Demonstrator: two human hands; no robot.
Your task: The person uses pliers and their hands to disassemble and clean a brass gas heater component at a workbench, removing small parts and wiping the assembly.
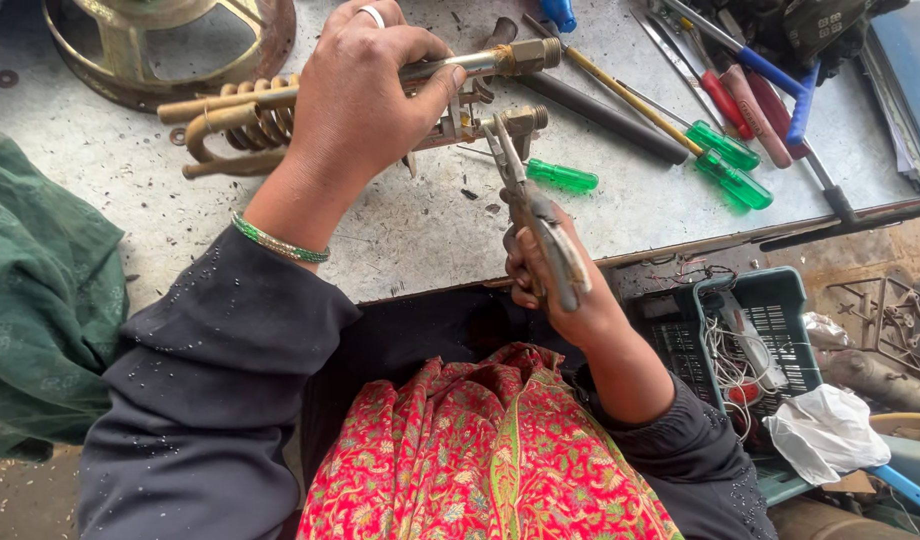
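My left hand grips a brass-coloured coiled heating element with two straight tube ends, holding it just above the grey metal workbench. A ring sits on one finger and a green bangle on the wrist. My right hand is closed around the handles of needle-nose pliers. The plier tips reach up to the bracket and lower tube end of the element.
Green-handled screwdrivers, red and blue handled tools and a dark rod lie on the bench's right. A round metal ring part sits at the back left. A green crate with wires stands lower right; green cloth at left.
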